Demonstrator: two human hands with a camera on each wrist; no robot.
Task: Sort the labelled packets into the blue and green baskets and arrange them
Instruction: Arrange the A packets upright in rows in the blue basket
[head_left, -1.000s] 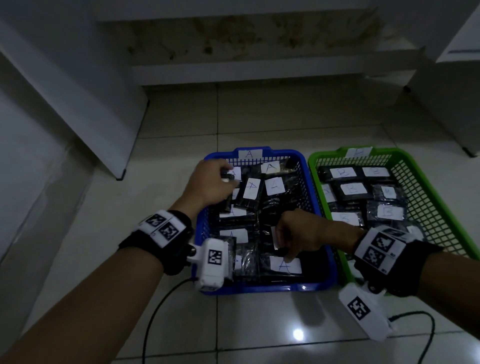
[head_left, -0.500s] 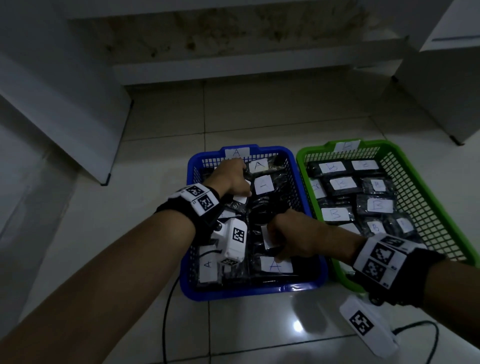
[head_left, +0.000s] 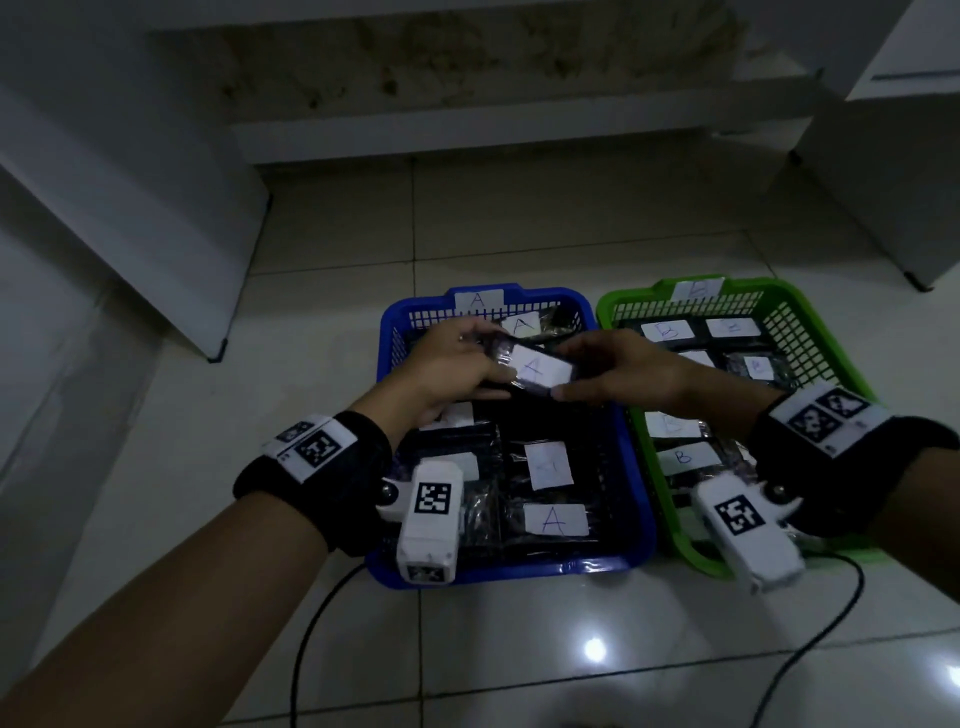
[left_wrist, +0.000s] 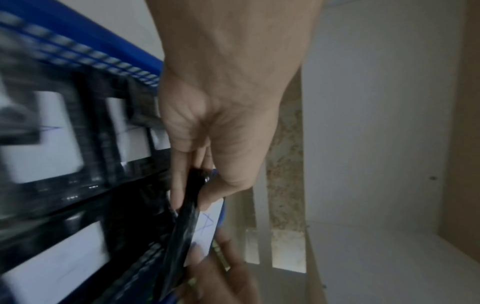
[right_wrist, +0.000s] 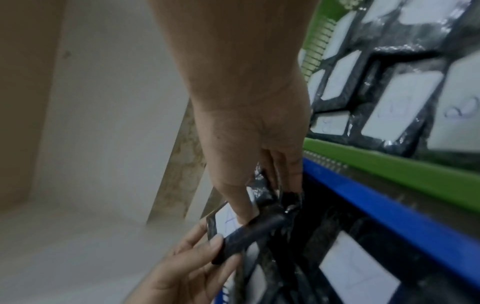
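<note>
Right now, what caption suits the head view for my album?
Both hands, left hand and right hand, hold an A-labelled packet above the blue basket.

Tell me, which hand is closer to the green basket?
Right. The right hand holds a packet over the blue basket, beside the green basket; the left hand is farther away.

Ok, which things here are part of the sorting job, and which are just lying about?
Part of the job:
- packet marked A, held by the left hand and right hand
- blue basket of A packets
- green basket of B packets

Lying about:
- black cables on the floor tiles
- white cabinet
</note>
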